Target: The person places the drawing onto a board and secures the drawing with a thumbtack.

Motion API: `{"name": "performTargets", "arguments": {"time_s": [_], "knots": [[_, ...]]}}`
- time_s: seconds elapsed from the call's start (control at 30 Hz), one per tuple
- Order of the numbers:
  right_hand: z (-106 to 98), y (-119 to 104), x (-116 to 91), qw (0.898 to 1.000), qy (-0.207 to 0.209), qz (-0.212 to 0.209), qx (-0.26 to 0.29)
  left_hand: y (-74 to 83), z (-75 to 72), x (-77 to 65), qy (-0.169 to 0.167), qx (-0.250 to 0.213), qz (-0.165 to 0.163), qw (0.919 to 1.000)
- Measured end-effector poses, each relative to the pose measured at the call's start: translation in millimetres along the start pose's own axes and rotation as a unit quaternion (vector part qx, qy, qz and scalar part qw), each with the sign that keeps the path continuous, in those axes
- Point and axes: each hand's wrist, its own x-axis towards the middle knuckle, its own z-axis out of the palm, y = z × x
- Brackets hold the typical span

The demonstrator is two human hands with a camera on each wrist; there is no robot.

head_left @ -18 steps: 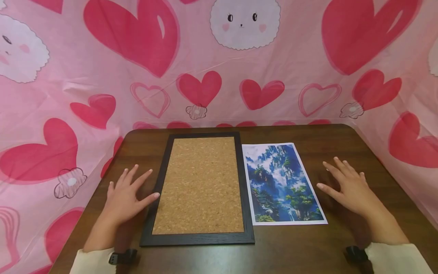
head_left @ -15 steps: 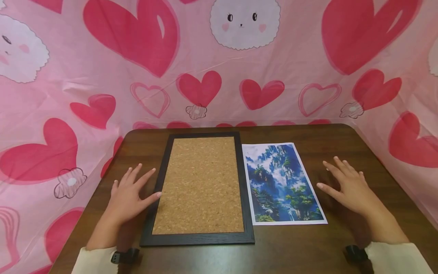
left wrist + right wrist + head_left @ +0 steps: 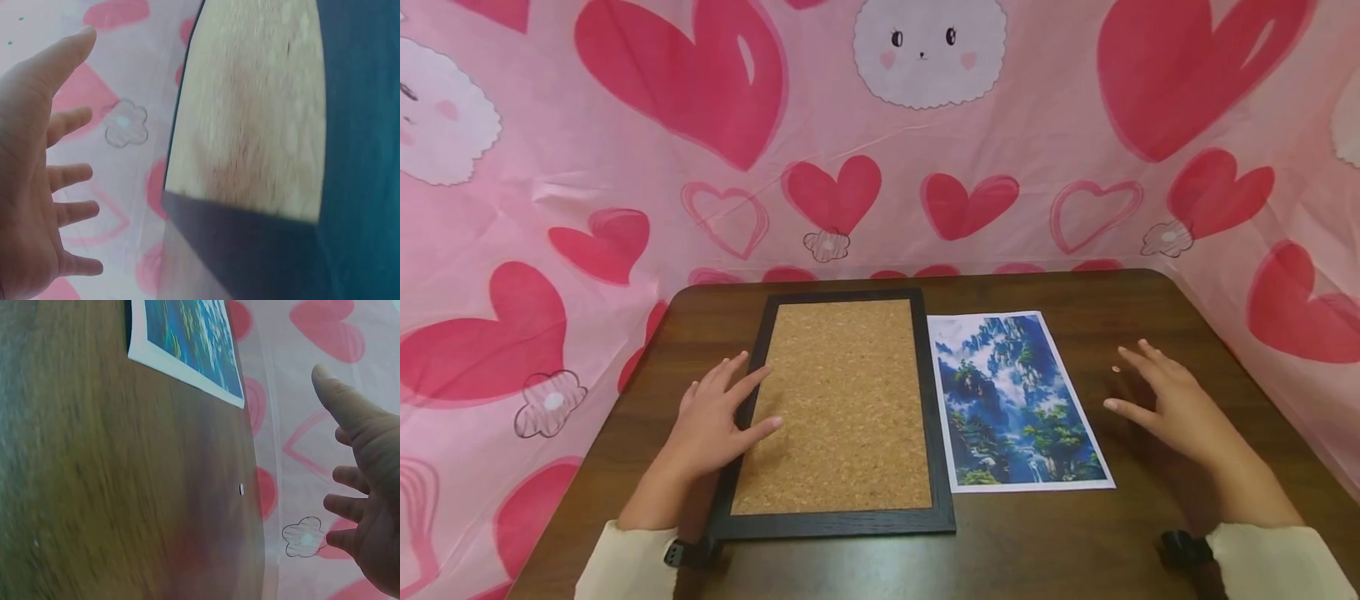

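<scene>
A cork board (image 3: pixel 842 408) in a black frame lies flat on the brown wooden table (image 3: pixel 1022 550). Above its left edge hovers my left hand (image 3: pixel 711 429), fingers spread, thumb and index finger reaching over the cork. In the left wrist view that hand's fingers hold nothing. A printed mountain landscape on white-bordered paper (image 3: pixel 1018 408) lies directly right of the frame. My right hand (image 3: pixel 1183 417) is raised over the table beyond the paper's right side, its fingers extended and holding nothing. Close to its fingertips sits a tiny pale round piece (image 3: pixel 1116 369).
Pink fabric (image 3: pixel 895 125) printed with hearts and white animal faces hangs behind the table and along both sides. A black band (image 3: pixel 692 552) circles the left wrist, and another dark band (image 3: pixel 1185 547) is at the right wrist.
My left hand has moved right, from beside the frame to over its left edge. The right hand has shifted slightly right, uncovering the tiny pale piece. The board and paper keep their places.
</scene>
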Motion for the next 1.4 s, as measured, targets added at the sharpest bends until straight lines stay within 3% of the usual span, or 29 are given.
{"name": "performTargets", "arguments": {"time_s": [0.37, 0.57, 0.77, 1.03, 1.2, 1.4], "knots": [[-6, 17, -2, 0.999, 0.025, -0.022, 0.033, 20.6, 17.5, 14.4, -0.009, -0.020, 0.043, 0.9988], [-14, 20, 1, 0.998, 0.026, 0.006, 0.050, 35.2, 25.5, 17.2, -0.022, -0.057, 0.079, 0.9950], [-17, 25, 1, 0.997, 0.042, 0.039, 0.058, 51.3, 29.5, 21.4, -0.047, -0.101, 0.090, 0.9896], [-15, 35, 5, 0.994, 0.037, 0.078, 0.070, 77.6, 35.1, 31.7, -0.072, -0.137, 0.118, 0.9808], [-11, 43, 9, 0.994, 0.024, 0.080, 0.077, 93.2, 41.2, 37.3, -0.099, -0.155, 0.152, 0.9711], [-9, 50, 16, 0.995, 0.020, 0.069, 0.076, 110.6, 47.8, 43.6, -0.132, -0.184, 0.166, 0.9598]]}}
